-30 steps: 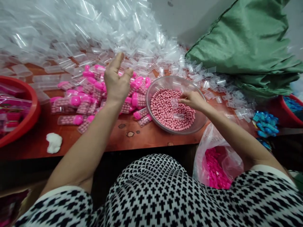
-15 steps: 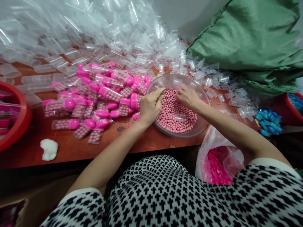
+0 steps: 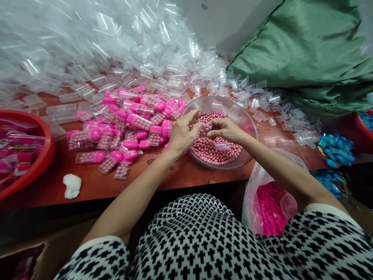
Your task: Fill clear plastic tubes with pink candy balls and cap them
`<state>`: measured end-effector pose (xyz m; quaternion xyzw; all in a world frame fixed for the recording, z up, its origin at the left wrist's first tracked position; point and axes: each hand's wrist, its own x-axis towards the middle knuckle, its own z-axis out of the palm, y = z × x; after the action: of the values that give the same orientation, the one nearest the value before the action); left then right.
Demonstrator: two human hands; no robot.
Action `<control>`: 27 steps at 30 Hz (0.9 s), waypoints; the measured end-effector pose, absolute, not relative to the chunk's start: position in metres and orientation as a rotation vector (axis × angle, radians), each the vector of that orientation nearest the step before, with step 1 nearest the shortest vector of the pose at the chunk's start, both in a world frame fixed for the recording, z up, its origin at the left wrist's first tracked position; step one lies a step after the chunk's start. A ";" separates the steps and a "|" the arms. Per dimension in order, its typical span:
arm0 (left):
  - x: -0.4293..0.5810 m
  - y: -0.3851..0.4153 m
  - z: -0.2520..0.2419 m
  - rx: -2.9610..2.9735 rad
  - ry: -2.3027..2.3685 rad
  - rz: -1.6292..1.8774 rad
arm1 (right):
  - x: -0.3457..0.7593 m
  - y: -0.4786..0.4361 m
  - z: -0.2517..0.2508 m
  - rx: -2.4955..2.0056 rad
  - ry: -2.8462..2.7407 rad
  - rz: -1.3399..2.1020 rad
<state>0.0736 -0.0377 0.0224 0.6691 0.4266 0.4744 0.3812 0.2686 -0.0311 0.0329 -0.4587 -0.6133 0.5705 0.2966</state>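
Plainly round beads [image 3: 214, 152], clear bowl [image 3: 247, 153]

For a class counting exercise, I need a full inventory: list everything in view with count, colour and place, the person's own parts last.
Table: one, reddish-brown, across the middle
Bowl: one, clear, on the table
Beads: uncountable, pink, in the bowl
Clear containers: uncountable, colourless, heaped behind
Capped containers: many, clear and pink, left of the bowl
White lump: one, white, front left
Red basin: one, red, left edge
Red tub: one, red, right edge
Blue pieces: uncountable, blue, right
Sack: one, green, upper right
Plastic bag: one, translucent, lower right
Pink pieces: uncountable, bright pink, in the bag
Cardboard box: one, brown, lower left
Wall: one, grey, behind
Patterned clothing: black and white, bottom
Hands: two, bare, over the bowl
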 end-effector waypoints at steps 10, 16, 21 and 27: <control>0.097 -0.041 0.025 1.414 0.745 0.896 | 0.297 -0.054 0.060 -1.148 -1.869 1.072; 0.094 -0.038 0.019 1.556 0.689 0.862 | 0.303 -0.056 0.067 -1.096 -2.358 0.649; 0.093 -0.038 0.016 1.547 0.771 0.855 | 0.300 -0.063 0.051 -1.211 -2.194 0.687; 0.093 -0.039 0.023 1.466 0.904 0.828 | 0.293 -0.074 0.039 -1.180 -2.123 0.675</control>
<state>0.0929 -0.0385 0.0234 0.6266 0.3862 0.3540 0.5770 0.2931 -0.0740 0.0391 -0.4457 -0.8019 0.2549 0.3055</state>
